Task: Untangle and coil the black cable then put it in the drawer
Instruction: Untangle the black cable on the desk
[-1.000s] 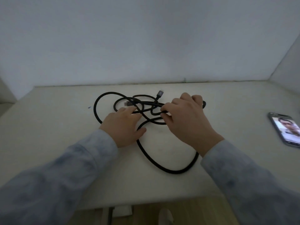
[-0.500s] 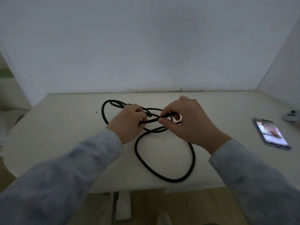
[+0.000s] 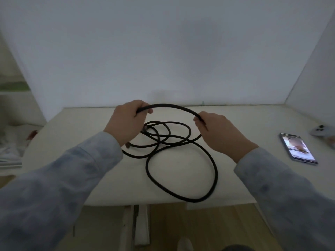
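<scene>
left hand (image 3: pixel 126 122): fingers curled tight round black cable (image 3: pixel 181 160), raised off counter (image 3: pixel 235 178)
cable: arched span between both hands; loose loops on counter centre, biggest loop at 6 o'clock
right hand (image 3: pixel 219 134): fingers pinched shut on cable
phone (image 3: pixel 297 148): 3 o'clock, screen lit

Grey object (image 3: pixel 324 130) cut by right edge — phone (image 3: pixel 297 148) screen blurred.

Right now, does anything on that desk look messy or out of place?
Only the black cable: it sprawls in crossing, overlapping loops on the table. The left hand and right hand hold one arc lifted. The phone lies flat, screen lit.
</scene>
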### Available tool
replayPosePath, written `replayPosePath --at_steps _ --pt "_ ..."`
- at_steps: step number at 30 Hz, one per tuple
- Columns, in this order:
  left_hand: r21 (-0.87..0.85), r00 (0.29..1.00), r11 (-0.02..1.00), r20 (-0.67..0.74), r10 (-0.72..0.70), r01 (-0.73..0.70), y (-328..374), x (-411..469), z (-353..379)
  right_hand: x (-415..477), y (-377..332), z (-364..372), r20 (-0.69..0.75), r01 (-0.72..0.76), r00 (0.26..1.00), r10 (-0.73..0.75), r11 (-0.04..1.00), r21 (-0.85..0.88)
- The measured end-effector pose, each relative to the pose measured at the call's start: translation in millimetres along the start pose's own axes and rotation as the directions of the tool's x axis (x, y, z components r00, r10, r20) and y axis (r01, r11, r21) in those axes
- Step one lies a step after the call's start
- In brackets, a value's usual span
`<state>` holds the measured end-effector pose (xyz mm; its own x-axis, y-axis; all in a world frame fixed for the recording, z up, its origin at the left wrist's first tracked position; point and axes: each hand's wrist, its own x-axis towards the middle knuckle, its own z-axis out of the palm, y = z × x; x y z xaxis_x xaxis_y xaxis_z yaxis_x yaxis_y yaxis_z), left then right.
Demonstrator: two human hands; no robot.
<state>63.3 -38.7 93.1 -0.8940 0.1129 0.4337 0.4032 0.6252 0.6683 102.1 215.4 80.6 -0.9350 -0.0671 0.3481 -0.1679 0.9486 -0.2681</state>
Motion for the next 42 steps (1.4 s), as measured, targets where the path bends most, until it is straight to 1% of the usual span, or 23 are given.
replayPosePath --at_steps 2,4,9,11,13,15,18,21,25,27,30,32,34,35,36,38,40,42 --pt "-0.011 1.0 1.0 0.012 -0.028 0.029 3 -2 -10 -1 -3 1 0.012 -0.037 0.999 0.037 0.999 -0.004" --pt "-0.045 0.999 0.998 0.035 -0.041 0.043 7 -6 -15 0 -10 1 -0.028 -0.06 0.998 0.063 0.993 0.104" --pt "-0.164 0.995 0.984 0.085 -0.052 0.066 19 -18 -21 5 -37 -8 -0.189 0.01 0.98 0.061 0.935 0.355" --pt "-0.252 0.989 0.962 0.131 -0.07 0.102 23 -22 -22 6 -47 -14 -0.226 0.049 0.973 0.053 0.906 0.421" --pt "-0.327 0.981 0.933 0.167 -0.1 0.15 26 -26 -23 4 -55 -20 -0.232 0.077 0.972 0.034 0.889 0.451" --pt "-0.383 0.973 0.9 0.177 -0.149 0.207 30 -28 -26 2 -61 -23 -0.193 0.075 0.981 0.016 0.888 0.453" --pt "-0.54 0.949 0.781 0.18 -0.257 0.314 36 -29 -35 -2 -65 -22 -0.108 0.04 0.994 0.007 0.905 0.423" --pt "-0.692 0.937 0.644 0.153 -0.313 0.328 39 -30 -41 -5 -67 -18 -0.02 -0.001 1.0 0.01 0.915 0.403" --pt "-0.87 0.91 0.376 0.172 -0.376 0.319 45 -30 -51 -8 -74 -10 0.082 -0.066 0.996 0.032 0.883 0.465" --pt "-0.905 0.901 0.288 0.188 -0.392 0.314 48 -30 -55 -9 -77 -6 0.134 -0.111 0.99 0.046 0.839 0.533" --pt "-0.92 0.896 0.255 0.176 -0.407 0.297 49 -31 -57 -11 -85 -4 0.247 -0.208 0.968 0.041 0.68 0.703" --pt "-0.932 0.89 0.228 0.164 -0.425 0.28 48 -32 -59 -14 -88 -6 0.308 -0.248 0.951 -0.019 0.548 0.799" --pt "-0.945 0.881 0.195 0.154 -0.447 0.263 46 -32 -61 -18 -89 -9 0.351 -0.275 0.928 -0.127 0.404 0.873" --pt "-0.95 0.876 0.179 0.148 -0.46 0.255 45 -32 -62 -20 -90 -11 0.363 -0.283 0.915 -0.179 0.358 0.89" --pt "-0.955 0.87 0.165 0.144 -0.472 0.247 44 -32 -63 -22 -91 -12 0.364 -0.282 0.907 -0.212 0.336 0.899" --pt "-0.955 0.858 0.162 0.139 -0.494 0.248 41 -32 -64 -22 -93 -13 0.338 -0.259 0.918 -0.207 0.333 0.907" --pt "-0.943 0.85 0.185 0.149 -0.504 0.275 38 -32 -65 -20 -96 -13 0.295 -0.225 0.941 -0.167 0.344 0.912" --pt "-0.911 0.851 0.242 0.18 -0.494 0.333 34 -33 -68 -19 -97 -14 0.249 -0.195 0.96 -0.127 0.335 0.922"
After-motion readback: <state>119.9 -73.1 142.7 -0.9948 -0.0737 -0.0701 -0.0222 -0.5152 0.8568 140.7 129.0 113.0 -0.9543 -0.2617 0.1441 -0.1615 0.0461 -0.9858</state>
